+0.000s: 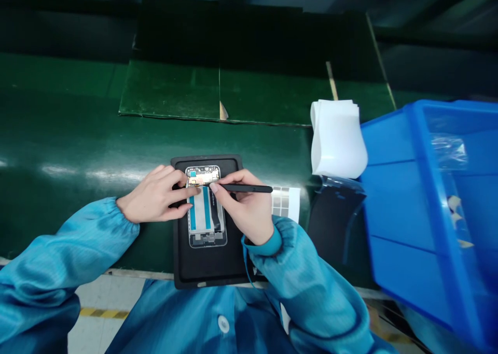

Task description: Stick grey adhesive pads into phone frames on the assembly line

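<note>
While right fingers point(237, 177) pinch the slim black pen-shaped tool point(251, 188), spread left fingers point(182, 194), grip unclear, should steady the silver-rimmed opened phone point(199, 216).

Green bench point(187, 136) open beyond black tray point(213, 266); rightward from right hand point(252, 209), white sheets point(338, 136), blue bin point(397, 198) block.

The green tabletop point(70, 167) is smooth and glossy; the black tray point(237, 255) and pen-like tool point(252, 188) look matt, and the opened smartphone point(198, 214) metallic along its edge. The blue sleeves point(97, 235) are sheeny cloth; at right stands a smooth plastic bin point(400, 198).
</note>
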